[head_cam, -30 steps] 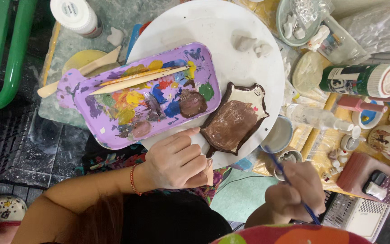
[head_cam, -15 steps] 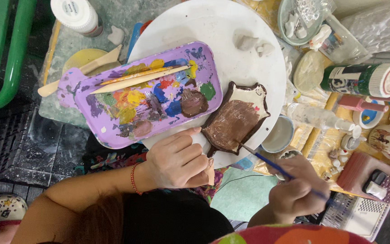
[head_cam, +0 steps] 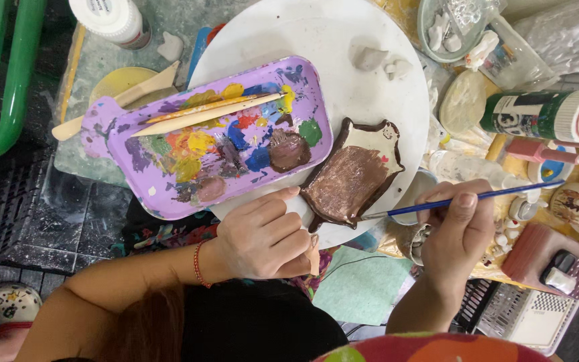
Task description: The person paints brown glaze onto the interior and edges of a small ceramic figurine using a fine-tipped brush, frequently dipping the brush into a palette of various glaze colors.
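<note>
In the head view we see our left hand [head_cam: 263,238] closed on the near edge of the white round board [head_cam: 316,40], beside the brown clay dish [head_cam: 353,177]. Our right hand [head_cam: 457,231] pinches a thin blue brush [head_cam: 464,199], tip touching the dish. The dish looks stiff, fragile and wet; we judge its unpainted rim safest to hold.
</note>
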